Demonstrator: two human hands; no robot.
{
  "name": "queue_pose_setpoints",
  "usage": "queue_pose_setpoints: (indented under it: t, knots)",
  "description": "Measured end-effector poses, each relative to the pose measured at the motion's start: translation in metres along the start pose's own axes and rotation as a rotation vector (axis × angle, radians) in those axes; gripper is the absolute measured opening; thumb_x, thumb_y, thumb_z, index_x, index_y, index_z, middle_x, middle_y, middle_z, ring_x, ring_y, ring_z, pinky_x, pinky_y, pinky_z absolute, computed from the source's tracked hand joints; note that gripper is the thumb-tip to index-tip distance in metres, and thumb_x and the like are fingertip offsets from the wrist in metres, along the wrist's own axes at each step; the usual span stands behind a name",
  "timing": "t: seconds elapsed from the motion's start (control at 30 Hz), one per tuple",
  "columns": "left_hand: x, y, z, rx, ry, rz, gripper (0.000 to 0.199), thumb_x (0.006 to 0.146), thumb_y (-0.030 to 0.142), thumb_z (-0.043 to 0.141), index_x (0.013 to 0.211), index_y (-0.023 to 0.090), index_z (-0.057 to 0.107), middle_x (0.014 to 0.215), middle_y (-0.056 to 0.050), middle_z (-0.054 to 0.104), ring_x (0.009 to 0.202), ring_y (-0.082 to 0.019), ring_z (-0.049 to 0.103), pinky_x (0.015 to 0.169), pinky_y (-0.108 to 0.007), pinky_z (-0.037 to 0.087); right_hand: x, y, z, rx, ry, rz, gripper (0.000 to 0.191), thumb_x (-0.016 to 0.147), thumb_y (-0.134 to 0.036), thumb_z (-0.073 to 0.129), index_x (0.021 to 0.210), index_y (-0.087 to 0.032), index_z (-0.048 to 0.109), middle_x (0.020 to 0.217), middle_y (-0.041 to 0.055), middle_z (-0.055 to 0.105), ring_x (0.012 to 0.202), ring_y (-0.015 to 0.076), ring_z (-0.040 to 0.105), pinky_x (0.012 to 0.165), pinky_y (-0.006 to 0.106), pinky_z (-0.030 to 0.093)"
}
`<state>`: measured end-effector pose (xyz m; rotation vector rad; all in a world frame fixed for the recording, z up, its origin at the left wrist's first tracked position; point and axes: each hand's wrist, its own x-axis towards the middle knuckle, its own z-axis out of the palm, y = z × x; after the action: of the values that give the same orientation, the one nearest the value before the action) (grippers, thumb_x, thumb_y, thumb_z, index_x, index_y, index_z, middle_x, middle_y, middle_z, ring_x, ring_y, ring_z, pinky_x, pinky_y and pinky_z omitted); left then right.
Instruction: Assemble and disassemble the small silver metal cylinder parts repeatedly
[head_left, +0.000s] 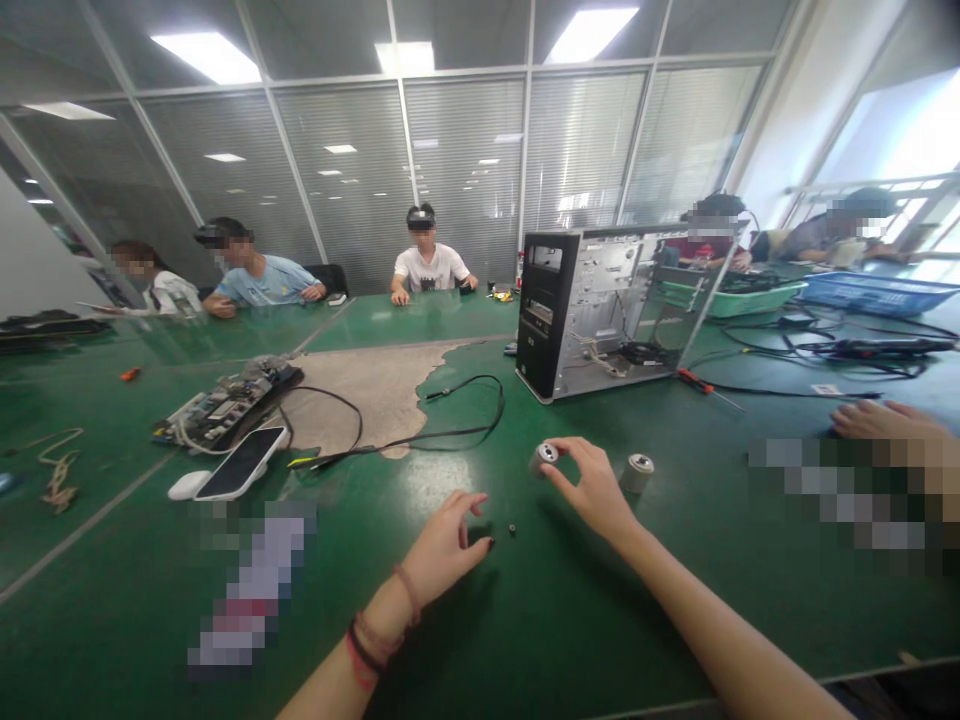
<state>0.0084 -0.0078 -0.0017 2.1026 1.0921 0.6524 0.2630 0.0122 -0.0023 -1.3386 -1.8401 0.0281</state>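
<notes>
My right hand (596, 485) holds a small silver metal cylinder (544, 460) between thumb and fingers. The cylinder is upright, low over the green table or standing on it; which one I cannot tell. Just right of that hand stands a similar metal cylinder (637, 473) with a dark hole in its top. My left hand (454, 540) hovers nearby, thumb and fingers apart. A dark spot shows at its thumb tip, too small to make out. Beside the thumb, a tiny dark metal piece (512, 529) lies on the table.
An opened computer case (600, 315) stands ahead, with a screwdriver (697, 381) beside it. Left are a phone (244, 463), a circuit board assembly (229, 405) and a black cable (420, 437). Another person's hand (892, 425) rests at right. Green (757, 300) and blue baskets (877, 293) sit behind.
</notes>
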Motion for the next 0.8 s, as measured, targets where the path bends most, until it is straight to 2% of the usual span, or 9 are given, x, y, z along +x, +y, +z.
queue_pose_setpoints:
  t: [0.1, 0.2, 0.4, 0.53, 0.8]
  knots:
    - [0.0, 0.0, 0.0, 0.014, 0.006, -0.001, 0.04, 0.077, 0.017, 0.055, 0.117, 0.019, 0.051, 0.103, -0.004, 0.053, 0.055, -0.007, 0.047, 0.059, -0.023, 0.045, 0.004, 0.023, -0.011, -0.244, 0.048, 0.067, 0.027, 0.085, -0.036, 0.051, 0.105, -0.02, 0.057, 0.102, 0.0087, 0.063, 0.097, 0.0258, 0.055, 0.089, 0.041, 0.032]
    - [0.001, 0.001, 0.0, 0.036, 0.005, -0.005, 0.036, 0.078, 0.018, 0.053, 0.115, 0.019, 0.053, 0.102, -0.004, 0.054, 0.056, -0.008, 0.048, 0.06, -0.023, 0.045, 0.003, 0.046, -0.02, -0.441, 0.029, 0.177, 0.027, 0.085, -0.036, 0.049, 0.104, -0.019, 0.058, 0.101, 0.0096, 0.064, 0.096, 0.0274, 0.054, 0.09, 0.044, 0.028]
    - [0.001, 0.003, -0.001, 0.075, -0.008, -0.013, 0.032, 0.08, 0.019, 0.052, 0.112, 0.018, 0.055, 0.1, -0.004, 0.055, 0.056, -0.009, 0.049, 0.061, -0.024, 0.045, -0.001, 0.079, -0.031, -0.551, -0.088, 0.396, 0.027, 0.084, -0.039, 0.048, 0.099, -0.021, 0.06, 0.096, 0.0093, 0.065, 0.095, 0.0286, 0.054, 0.085, 0.044, 0.028]
    - [0.001, 0.005, -0.001, 0.081, -0.008, -0.009, 0.03, 0.079, 0.018, 0.052, 0.109, 0.018, 0.056, 0.099, -0.004, 0.054, 0.056, -0.009, 0.049, 0.061, -0.024, 0.045, 0.0, 0.084, -0.032, -0.5, -0.124, 0.465, 0.031, 0.085, -0.042, 0.044, 0.103, -0.022, 0.06, 0.099, 0.009, 0.065, 0.096, 0.0279, 0.055, 0.083, 0.043, 0.03]
    - [0.002, 0.006, -0.002, 0.084, -0.011, 0.005, 0.026, 0.081, 0.018, 0.05, 0.106, 0.018, 0.057, 0.097, -0.003, 0.054, 0.057, -0.009, 0.048, 0.06, -0.023, 0.044, 0.002, 0.078, -0.029, -0.53, -0.147, 0.493, 0.028, 0.086, -0.036, 0.044, 0.105, -0.022, 0.058, 0.103, 0.0087, 0.065, 0.1, 0.0273, 0.055, 0.087, 0.044, 0.028]
